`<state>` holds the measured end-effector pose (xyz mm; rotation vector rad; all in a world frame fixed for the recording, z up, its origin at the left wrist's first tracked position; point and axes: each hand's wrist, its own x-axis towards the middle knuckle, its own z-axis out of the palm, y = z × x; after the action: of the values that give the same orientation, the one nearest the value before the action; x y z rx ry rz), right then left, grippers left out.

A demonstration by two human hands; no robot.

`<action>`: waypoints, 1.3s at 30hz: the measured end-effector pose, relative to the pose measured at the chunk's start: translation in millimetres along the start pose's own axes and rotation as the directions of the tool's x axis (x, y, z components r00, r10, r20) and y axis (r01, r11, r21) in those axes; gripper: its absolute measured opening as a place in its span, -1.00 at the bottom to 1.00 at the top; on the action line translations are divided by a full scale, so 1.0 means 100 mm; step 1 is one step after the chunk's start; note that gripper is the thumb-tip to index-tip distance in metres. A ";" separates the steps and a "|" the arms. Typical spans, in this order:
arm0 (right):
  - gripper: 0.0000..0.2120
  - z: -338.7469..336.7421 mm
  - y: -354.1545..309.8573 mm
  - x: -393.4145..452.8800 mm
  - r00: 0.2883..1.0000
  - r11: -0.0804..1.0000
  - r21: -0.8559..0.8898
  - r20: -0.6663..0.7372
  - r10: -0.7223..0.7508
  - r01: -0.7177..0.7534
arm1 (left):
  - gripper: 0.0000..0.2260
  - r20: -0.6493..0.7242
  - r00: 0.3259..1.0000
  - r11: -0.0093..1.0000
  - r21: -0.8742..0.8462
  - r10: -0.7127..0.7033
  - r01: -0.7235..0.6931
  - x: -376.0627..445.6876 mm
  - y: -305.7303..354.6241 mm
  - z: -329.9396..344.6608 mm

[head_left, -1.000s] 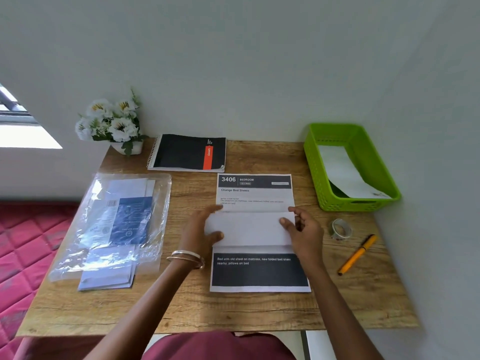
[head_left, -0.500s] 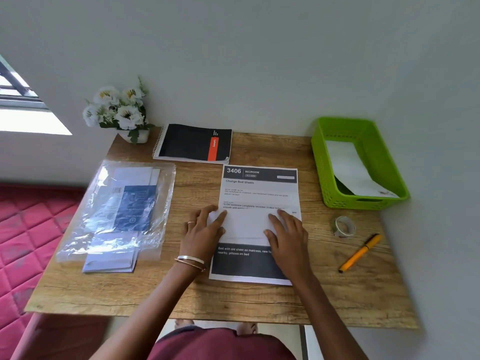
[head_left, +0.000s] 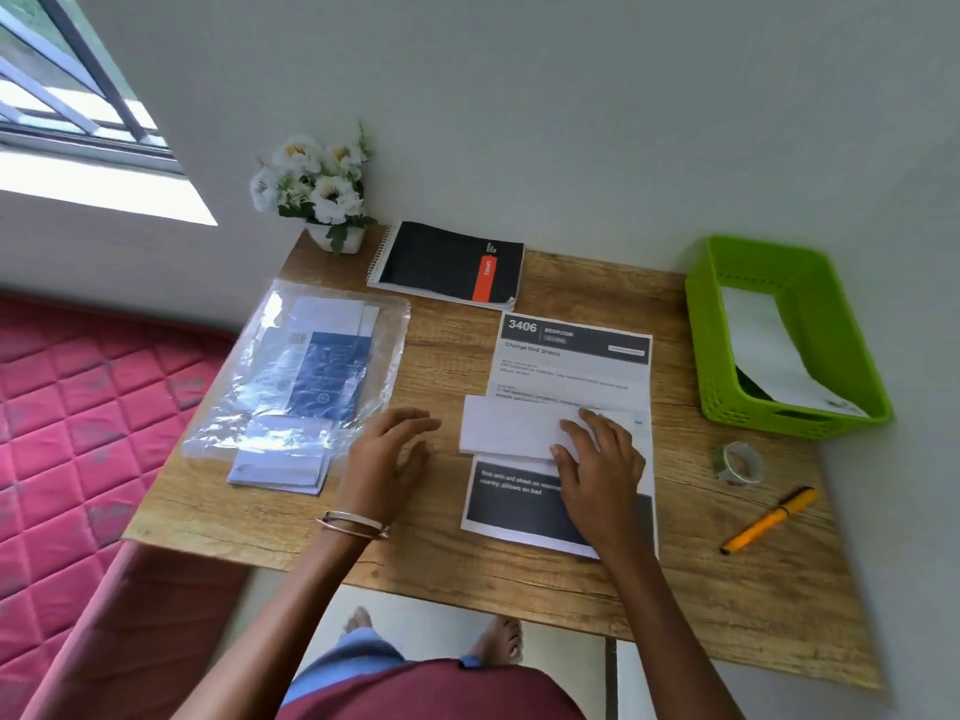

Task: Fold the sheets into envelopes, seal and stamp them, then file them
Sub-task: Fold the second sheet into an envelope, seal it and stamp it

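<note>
Leftward off the white folded paper envelope (head_left: 506, 427) has slid the left hand (head_left: 387, 459), now spread flat on the wooden counter (head_left: 447, 356); right hand (head_left: 597, 470) presses it, fingers splayed, atop the printed sheet (head_left: 571, 366).

I see a wooden table (head_left: 467, 579) pushed into the corner of plain pale walls (head_left: 519, 96). A barred window (head_left: 78, 90) at upper left throws bright daylight onto its sill. A pink quilted mattress (head_left: 78, 433) lies left of the table, and pale floor (head_left: 426, 615) shows beneath it.
</note>
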<state>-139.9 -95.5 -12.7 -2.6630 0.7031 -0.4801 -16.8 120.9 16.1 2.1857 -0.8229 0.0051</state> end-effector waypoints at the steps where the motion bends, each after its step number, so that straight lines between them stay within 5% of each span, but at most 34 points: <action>1: -0.72 0.02 -0.11 -0.01 1.000 0.999 0.032 -0.014 -0.014 0.014 | -0.78 -0.026 1.000 1.000 0.001 0.003 -0.003 -0.03 -0.06 -0.10; 9: -0.79 0.34 -1.24 -0.17 0.952 0.933 0.195 -0.034 -0.303 0.304 | -0.89 -0.026 0.999 0.949 0.314 0.040 -0.030 -0.41 -0.87 -0.88; 14: -0.76 0.56 -1.76 -0.22 0.862 0.841 0.234 0.021 -0.506 0.488 | -0.73 -0.028 0.999 0.902 0.431 0.016 -0.002 -0.59 -1.25 -1.20; 22: -0.86 0.88 -2.13 -0.17 0.755 0.756 -0.047 0.117 -0.645 0.653 | -0.53 0.033 0.992 0.938 0.329 -0.123 0.106 -0.54 -1.54 -1.35; 28: -0.99 0.91 -2.18 -0.15 0.671 0.643 -0.203 0.139 -0.728 0.739 | -0.59 0.077 0.988 0.950 0.295 -0.131 0.103 -0.48 -1.64 -1.39; 39: -0.79 0.95 -2.26 -0.16 0.474 0.437 -0.280 0.079 -0.877 0.855 | -0.51 0.137 0.987 0.932 0.360 -0.087 0.032 -0.47 -1.71 -1.44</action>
<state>-23.0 120.9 -8.9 -3.1177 -0.7952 -0.7726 78.1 327.1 -11.3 2.5797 -0.8949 -0.0458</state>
